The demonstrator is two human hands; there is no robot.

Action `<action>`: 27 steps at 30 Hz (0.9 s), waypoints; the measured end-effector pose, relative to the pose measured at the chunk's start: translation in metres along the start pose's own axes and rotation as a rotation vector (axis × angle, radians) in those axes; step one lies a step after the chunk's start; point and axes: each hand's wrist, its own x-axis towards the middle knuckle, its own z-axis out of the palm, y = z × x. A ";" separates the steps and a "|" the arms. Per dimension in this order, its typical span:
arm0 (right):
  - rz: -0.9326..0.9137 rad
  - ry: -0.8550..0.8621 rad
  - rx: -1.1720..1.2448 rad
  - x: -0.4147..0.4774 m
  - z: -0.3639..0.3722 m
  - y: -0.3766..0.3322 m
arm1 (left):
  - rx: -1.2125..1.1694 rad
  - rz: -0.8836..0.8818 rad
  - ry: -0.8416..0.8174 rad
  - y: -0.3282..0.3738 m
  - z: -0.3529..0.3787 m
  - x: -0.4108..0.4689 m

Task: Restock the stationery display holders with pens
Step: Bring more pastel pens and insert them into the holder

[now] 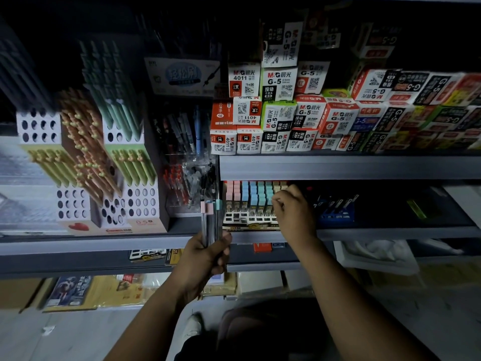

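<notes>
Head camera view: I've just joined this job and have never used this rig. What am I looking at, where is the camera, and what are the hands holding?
There is no machine here. These are a person's two bare hands, filmed by one wide-angle camera worn on their head, looking forward and down at shop shelves.

The left hand grips a bundle of pens with pastel caps, held upright. The right hand reaches into the lower shelf. Its fingers are curled at the pastel-capped pens standing in a slotted display holder; I cannot tell whether it pinches one.

On the upper shelf sit stacked small boxes marked G-5 and 4011. To the left stand perforated holders with green and orange pens.
</notes>
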 end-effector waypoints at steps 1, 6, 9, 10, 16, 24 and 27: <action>0.004 0.006 0.004 -0.002 0.001 0.000 | -0.007 0.003 0.002 0.000 -0.001 0.001; 0.008 0.020 -0.011 -0.006 0.003 0.001 | -0.033 0.011 -0.015 -0.002 -0.002 0.004; 0.006 0.014 0.001 -0.006 0.001 0.002 | -0.014 0.012 -0.015 -0.003 0.001 0.005; 0.001 0.014 0.004 -0.006 0.000 0.002 | -0.013 0.018 -0.017 -0.004 0.002 0.006; 0.107 0.052 0.108 -0.016 -0.003 -0.010 | -0.052 0.006 -0.039 -0.001 0.003 0.011; 0.331 -0.376 0.862 -0.011 -0.020 -0.072 | -0.088 0.012 -0.055 -0.004 0.006 0.014; 0.366 -0.411 0.972 -0.010 -0.024 -0.080 | -0.085 0.028 -0.056 -0.005 0.005 0.012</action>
